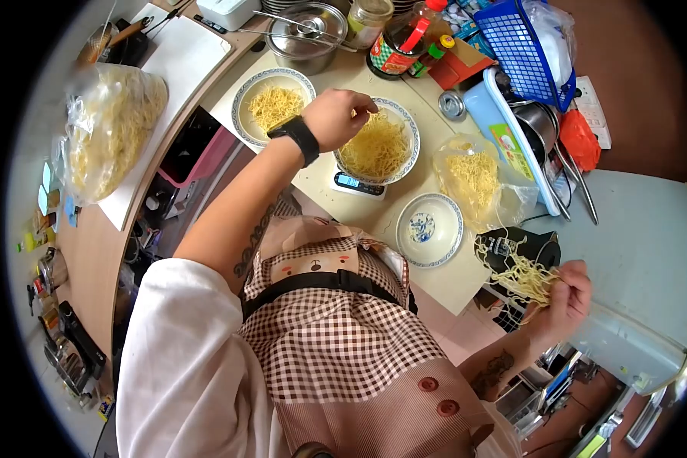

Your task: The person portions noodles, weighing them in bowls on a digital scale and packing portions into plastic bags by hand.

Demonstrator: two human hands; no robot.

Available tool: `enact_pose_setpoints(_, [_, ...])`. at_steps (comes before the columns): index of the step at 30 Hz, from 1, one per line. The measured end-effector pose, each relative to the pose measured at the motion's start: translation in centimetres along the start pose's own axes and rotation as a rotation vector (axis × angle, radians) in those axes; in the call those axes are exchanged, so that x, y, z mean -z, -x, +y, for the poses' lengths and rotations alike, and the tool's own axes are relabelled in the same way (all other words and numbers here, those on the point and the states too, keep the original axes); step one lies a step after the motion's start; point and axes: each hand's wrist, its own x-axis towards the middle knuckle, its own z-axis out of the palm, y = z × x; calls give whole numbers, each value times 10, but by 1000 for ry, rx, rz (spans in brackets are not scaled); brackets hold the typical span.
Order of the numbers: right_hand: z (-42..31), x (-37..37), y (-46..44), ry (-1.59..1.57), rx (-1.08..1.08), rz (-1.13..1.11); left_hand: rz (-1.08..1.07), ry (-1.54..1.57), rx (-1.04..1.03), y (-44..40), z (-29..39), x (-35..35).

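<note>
My left hand (pixel 337 119), with a black watch at its wrist, hovers over the far left rim of a patterned bowl of noodles (pixel 374 149). Its fingers are curled closed, and whatever they may hold is hidden. Under that bowl sits a digital kitchen scale (pixel 359 185). Off to the right, my right hand (pixel 566 299) is closed on a loose clump of noodles (pixel 528 279), with strands hanging out. Left of the scale stands a second bowl with noodles (pixel 244 114). A bare patterned bowl (pixel 440 250) and an opened plastic bag of noodles (pixel 477 179) lie between the hands.
A large bag of noodles (pixel 114 130) rests on the left counter. Behind the bowls are a lidded pot (pixel 305 38), a glass jar (pixel 368 23) and a sauce bottle (pixel 395 47). A blue-white bin (pixel 504 130) with pans and a black container (pixel 538 248) stand right.
</note>
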Motion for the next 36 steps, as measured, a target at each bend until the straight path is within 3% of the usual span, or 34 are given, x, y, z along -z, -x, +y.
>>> enact_pose_setpoints(4, [38,-18,17,83,-259,-51,95,115,-54,8,6,-10])
enact_pose_setpoints(8, [112,-33,42,187,-752,-93,30,179,70,14,36,-16])
enact_pose_setpoints(10, [181,-33,69,247,-657,-243,14,125,-52,18,33,-33])
enact_pose_setpoints(13, [198,-32,78,749,-102,-430,1,67,-172,21,37,-45])
enact_pose_setpoints(16, [181,-24,63,550,-363,-370,-62,64,-83,17,40,-51])
enact_pose_setpoints(19, [163,-4,18,384,-444,-339,-23,125,-78,10,50,-70])
enact_pose_setpoints(22, [142,19,-67,417,-368,-264,-134,136,-128,7,76,-92])
enact_pose_setpoints(23, [138,25,-101,389,-267,-217,-143,112,-218,9,79,-107])
enact_pose_setpoints(26, [137,34,-208,313,-47,-122,-365,70,-143,16,112,-115])
enact_pose_setpoints(28, [149,29,-273,454,96,-51,-337,82,-234,19,118,-122])
enact_pose_setpoints(32, [183,-2,-357,409,-37,-123,-324,82,-141,23,128,-130])
enact_pose_setpoints(33, [210,-2,-375,424,-56,-227,-318,88,-136,24,128,-131])
enact_pose_setpoints(36, [207,-10,-386,653,-70,-348,-291,98,-96,24,124,-132])
